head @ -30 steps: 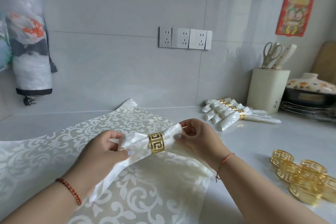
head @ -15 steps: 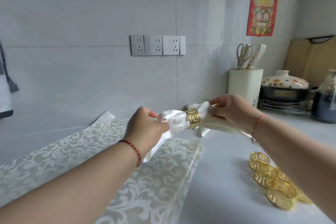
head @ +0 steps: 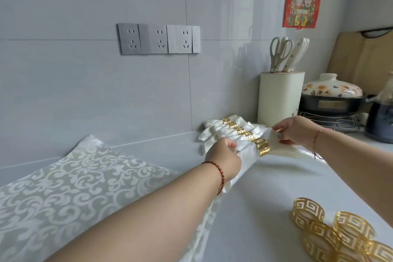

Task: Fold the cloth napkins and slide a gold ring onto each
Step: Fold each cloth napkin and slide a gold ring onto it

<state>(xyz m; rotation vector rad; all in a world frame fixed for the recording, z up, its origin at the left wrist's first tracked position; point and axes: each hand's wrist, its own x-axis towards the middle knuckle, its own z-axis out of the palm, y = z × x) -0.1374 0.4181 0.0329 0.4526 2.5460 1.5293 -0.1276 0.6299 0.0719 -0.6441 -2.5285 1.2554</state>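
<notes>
Napkin [head: 244,153], ringed in gold [head: 262,147], has travelled from over the patterned cloth [head: 74,176] toward one o'clock, reaching the finished row [head: 231,128]; both hands, left [head: 223,159] and right [head: 295,132], still grasp it. Spare rings [head: 331,234] wait at five o'clock on the table [head: 265,187].

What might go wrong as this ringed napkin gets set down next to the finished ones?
The held napkin is gripped by the left hand and right hand on either side of its gold ring; if either grip loosens, the ring may slide off-centre or the folds open. Its trailing tail could drag across the patterned cloth. Setting it down carelessly might nudge the finished napkins out of line.
</notes>
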